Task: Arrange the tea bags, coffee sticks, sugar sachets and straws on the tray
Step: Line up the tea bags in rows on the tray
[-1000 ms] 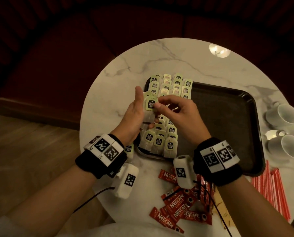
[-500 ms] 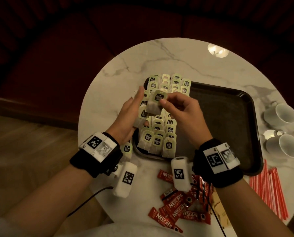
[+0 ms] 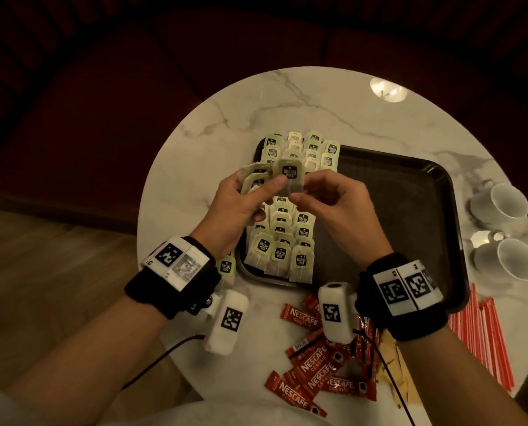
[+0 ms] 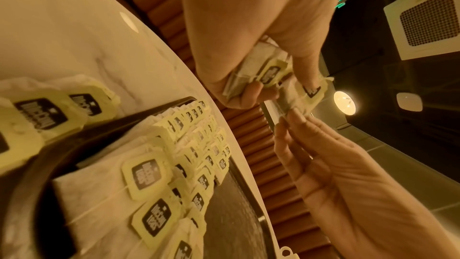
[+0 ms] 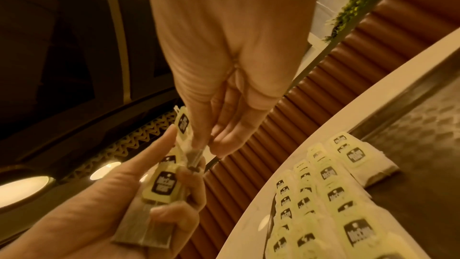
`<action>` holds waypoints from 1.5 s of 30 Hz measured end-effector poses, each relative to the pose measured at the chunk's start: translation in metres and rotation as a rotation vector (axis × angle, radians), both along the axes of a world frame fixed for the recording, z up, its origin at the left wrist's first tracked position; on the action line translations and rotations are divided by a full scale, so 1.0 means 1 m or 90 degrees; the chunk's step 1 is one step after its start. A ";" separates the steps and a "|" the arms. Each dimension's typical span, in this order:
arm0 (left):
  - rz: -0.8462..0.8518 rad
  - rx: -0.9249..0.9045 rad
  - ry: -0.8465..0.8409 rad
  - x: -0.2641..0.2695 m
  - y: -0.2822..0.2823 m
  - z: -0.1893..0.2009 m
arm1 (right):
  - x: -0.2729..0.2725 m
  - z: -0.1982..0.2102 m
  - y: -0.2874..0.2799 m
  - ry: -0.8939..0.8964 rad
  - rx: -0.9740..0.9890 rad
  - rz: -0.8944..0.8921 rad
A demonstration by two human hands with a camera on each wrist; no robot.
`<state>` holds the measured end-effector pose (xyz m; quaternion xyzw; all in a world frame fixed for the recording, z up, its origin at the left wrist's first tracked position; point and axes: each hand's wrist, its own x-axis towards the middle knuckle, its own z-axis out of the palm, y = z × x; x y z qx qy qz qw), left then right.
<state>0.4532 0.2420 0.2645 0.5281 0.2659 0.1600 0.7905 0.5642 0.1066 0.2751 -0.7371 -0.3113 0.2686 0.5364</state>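
Above the left end of the black tray (image 3: 410,192), my left hand (image 3: 250,192) grips a small stack of tea bags (image 3: 255,179). My right hand (image 3: 302,195) pinches the lower edge of one green-labelled tea bag (image 3: 289,175), held upright between both hands. Rows of tea bags (image 3: 282,241) fill the tray's left side. The left wrist view shows the stack (image 4: 267,70) in my left hand and the single bag (image 4: 307,94) at my right fingertips (image 4: 291,117). Coffee sticks (image 3: 315,367), sugar sachets (image 3: 394,376) and red straws (image 3: 487,336) lie on the table.
Two white cups (image 3: 502,204) (image 3: 511,262) stand at the round marble table's (image 3: 287,103) right edge. A loose tea bag (image 3: 226,267) lies left of the tray by my left wrist. The tray's right half is bare. Dark bench seating curves behind the table.
My right hand has drawn one tea bag off the stack in my left hand and raised it. Both hands have shifted slightly toward the far rows.
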 end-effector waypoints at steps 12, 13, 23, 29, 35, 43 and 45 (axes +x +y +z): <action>0.024 -0.083 0.065 0.007 -0.004 -0.005 | 0.022 -0.024 -0.018 0.158 -0.021 -0.160; 0.028 -0.096 0.071 0.006 -0.003 -0.005 | 0.028 -0.031 -0.021 0.165 -0.036 -0.190; 0.035 -0.153 0.109 0.004 -0.004 -0.005 | 0.068 -0.086 -0.024 0.179 -0.209 -0.279; 0.033 -0.142 0.120 0.002 -0.004 -0.006 | 0.067 -0.094 -0.016 0.140 -0.233 -0.292; 0.037 -0.134 0.125 0.001 -0.002 -0.005 | 0.067 -0.093 -0.011 0.101 -0.269 -0.311; 0.047 -0.123 0.101 0.003 0.001 -0.003 | 0.060 -0.069 -0.011 0.011 -0.264 -0.301; 0.055 -0.119 0.094 0.004 0.001 -0.004 | 0.046 -0.057 -0.007 -0.019 -0.227 -0.239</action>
